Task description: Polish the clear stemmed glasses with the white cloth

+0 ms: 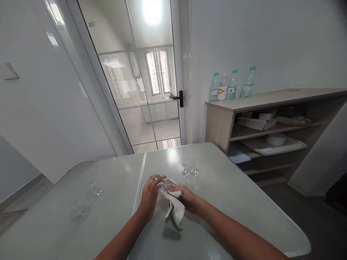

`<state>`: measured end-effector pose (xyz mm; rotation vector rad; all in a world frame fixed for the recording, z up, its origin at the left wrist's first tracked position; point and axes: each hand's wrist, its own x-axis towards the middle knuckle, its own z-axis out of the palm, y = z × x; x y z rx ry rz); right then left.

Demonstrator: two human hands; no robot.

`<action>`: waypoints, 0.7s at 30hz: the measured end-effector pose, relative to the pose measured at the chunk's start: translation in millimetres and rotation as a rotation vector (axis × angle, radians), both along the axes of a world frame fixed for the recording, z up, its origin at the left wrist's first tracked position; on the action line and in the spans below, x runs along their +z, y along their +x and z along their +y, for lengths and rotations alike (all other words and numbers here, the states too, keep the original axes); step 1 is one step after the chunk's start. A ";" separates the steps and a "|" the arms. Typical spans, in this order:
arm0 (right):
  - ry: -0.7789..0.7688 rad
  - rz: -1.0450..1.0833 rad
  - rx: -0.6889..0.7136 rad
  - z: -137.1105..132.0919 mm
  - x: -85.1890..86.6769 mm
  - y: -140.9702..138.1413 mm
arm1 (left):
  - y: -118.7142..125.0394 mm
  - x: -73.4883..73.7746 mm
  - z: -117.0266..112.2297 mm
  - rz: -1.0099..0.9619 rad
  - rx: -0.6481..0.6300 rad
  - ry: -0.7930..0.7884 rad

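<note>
My left hand is closed around the bowl of a clear stemmed glass, held tilted just above the table. With my right hand I grip a white cloth, pressed to the stem and foot end of the glass. The cloth's loose end hangs down below my fingers. Farther back on the table, two more clear stemmed glasses stand side by side. Over on the left half are other clear stemmed glasses, hard to make out against the surface.
The grey-green table has a metal seam across it. A glass door with a black handle stands behind. On the right, a wooden shelf unit carries several plastic bottles on top, with a bowl and tray inside.
</note>
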<state>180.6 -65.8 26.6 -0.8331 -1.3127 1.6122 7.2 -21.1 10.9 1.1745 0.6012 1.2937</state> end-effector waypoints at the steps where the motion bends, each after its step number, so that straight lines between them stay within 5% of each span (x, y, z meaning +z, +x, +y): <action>1: 0.036 -0.047 -0.024 0.1 -0.1 0.5 | -0.5 -0.1 0.4 0.020 0.016 0.020; 6: 0.550 -0.813 -0.275 2.9 -8.0 -4.3 | -6.0 -4.6 5.1 0.155 0.183 0.086; 8: 0.612 -0.923 -0.306 3.7 -9.9 -8.2 | -7.0 -6.3 5.8 0.162 0.206 0.107; 10: 0.486 -0.763 -0.281 3.7 -9.3 -11.3 | -6.3 -6.5 5.0 0.134 0.181 0.095; 14: 0.015 -0.030 -0.076 2.5 -5.4 -11.5 | -2.2 -2.8 1.0 0.039 0.083 0.019; 16: -0.067 0.144 -0.008 2.6 -5.2 -9.4 | -1.9 -0.6 0.1 0.026 0.051 0.017; 18: 0.040 0.024 -0.047 3.7 -6.5 -7.5 | -4.5 0.0 1.0 0.079 0.056 0.055; 21: 0.370 -0.454 -0.184 6.7 -8.7 -5.5 | -12.4 -2.6 4.9 0.208 0.128 0.131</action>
